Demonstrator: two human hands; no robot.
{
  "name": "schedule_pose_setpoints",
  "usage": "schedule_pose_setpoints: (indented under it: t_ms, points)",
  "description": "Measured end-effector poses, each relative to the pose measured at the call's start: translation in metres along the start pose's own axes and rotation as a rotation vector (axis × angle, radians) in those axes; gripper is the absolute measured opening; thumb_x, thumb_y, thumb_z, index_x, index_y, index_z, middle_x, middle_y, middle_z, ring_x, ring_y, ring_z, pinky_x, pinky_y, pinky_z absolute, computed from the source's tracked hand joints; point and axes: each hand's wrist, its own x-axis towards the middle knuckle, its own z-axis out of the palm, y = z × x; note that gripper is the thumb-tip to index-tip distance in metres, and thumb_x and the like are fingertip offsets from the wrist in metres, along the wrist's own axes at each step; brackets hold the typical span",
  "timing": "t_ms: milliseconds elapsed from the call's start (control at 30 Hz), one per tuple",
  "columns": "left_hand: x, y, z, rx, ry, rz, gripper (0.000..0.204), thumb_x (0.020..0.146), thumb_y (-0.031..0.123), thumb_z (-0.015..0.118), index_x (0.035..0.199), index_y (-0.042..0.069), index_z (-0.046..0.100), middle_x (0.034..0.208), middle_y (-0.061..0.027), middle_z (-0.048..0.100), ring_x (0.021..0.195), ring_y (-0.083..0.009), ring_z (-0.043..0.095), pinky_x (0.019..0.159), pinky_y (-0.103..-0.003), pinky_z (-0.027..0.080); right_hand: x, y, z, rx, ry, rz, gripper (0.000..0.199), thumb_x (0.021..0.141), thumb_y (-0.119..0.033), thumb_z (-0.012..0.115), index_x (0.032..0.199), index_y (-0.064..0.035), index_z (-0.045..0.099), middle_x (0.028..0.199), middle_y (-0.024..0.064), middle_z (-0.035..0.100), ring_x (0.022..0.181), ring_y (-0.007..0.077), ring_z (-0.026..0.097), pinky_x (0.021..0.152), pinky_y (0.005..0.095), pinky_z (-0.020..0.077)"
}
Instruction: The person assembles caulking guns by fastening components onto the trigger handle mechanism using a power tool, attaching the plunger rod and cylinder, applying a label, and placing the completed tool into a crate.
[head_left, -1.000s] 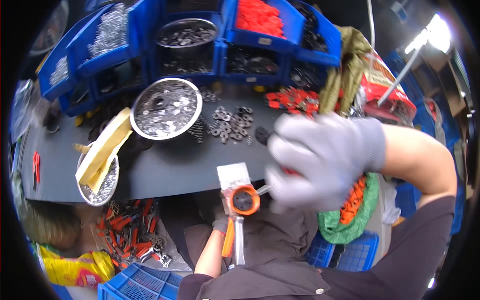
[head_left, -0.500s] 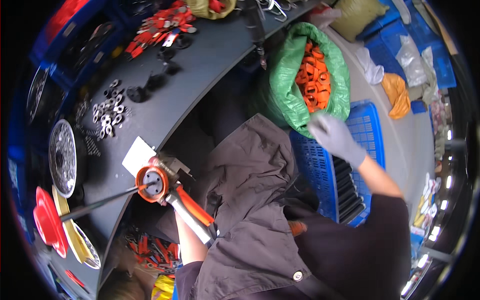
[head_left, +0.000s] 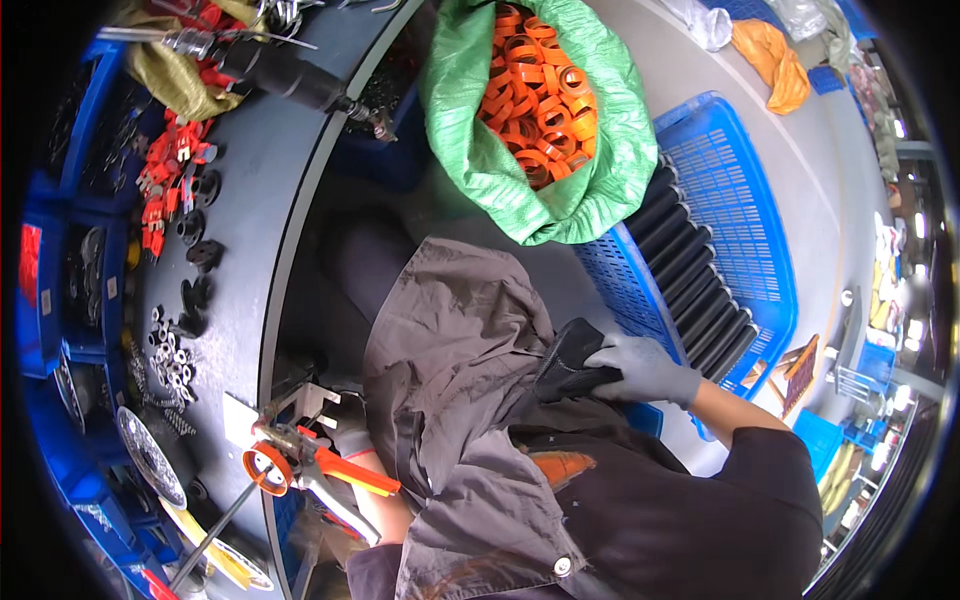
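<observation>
Clamps a creased black piece (head_left: 568,362) in the grey-gloved right grip (head_left: 645,370), right of frame centre, risking a drop if pinched shallowly; cannot tell closure of left grip (head_left: 351,432).

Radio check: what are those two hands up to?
Left hand at orange-handled tool. Right hand on black item; grip unclear. Blue basket close beside.

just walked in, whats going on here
The person's gloved right hand is at the edge of a dark item, its fingers against it. The left hand is mostly hidden behind an orange-handled tool by the edge of the table, so its grip can't be made out. A green sack of orange rings stands beside a blue basket holding black tubes.
</observation>
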Motion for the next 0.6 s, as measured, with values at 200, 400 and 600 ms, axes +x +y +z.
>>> schedule_pose_setpoints:
  t_ms: [200, 400, 600]
  points:
    - [0.041, -0.014, -0.014, -0.025, 0.023, -0.036, 0.028, 0.094, 0.021, 0.051, 0.110, 0.001, 0.062, 0.109, -0.0160, 0.067, 0.102, -0.0351, 0.064, 0.093, -0.050, 0.046, 0.023, -0.002, 0.014, 0.142, 0.155, -0.033, 0.019, 0.080, -0.022, 0.071, 0.087, -0.0041, 0.071, 0.090, 0.0117, 0.063, 0.087, 0.0302, 0.064, 0.074, 0.0416, 0.0505]
    - [0.067, -0.041, -0.018, -0.043, 0.030, -0.101, 0.027, 0.094, 0.021, 0.051, 0.107, 0.002, 0.064, 0.108, -0.0156, 0.068, 0.102, -0.0346, 0.064, 0.093, -0.051, 0.045, 0.042, -0.017, 0.008, 0.177, 0.241, -0.027, 0.016, 0.076, -0.020, 0.073, 0.078, -0.0051, 0.069, 0.080, 0.0104, 0.060, 0.079, 0.0306, 0.063, 0.070, 0.0426, 0.0504]
    - [0.092, -0.073, -0.026, -0.021, 0.035, -0.188, 0.026, 0.094, 0.020, 0.050, 0.104, 0.003, 0.066, 0.107, -0.0152, 0.068, 0.101, -0.0341, 0.064, 0.093, -0.051, 0.045, 0.028, -0.021, 0.001, 0.203, 0.265, -0.199, 0.014, 0.072, -0.018, 0.076, 0.075, -0.0080, 0.067, 0.077, 0.0081, 0.058, 0.072, 0.0285, 0.063, 0.063, 0.0410, 0.0488]
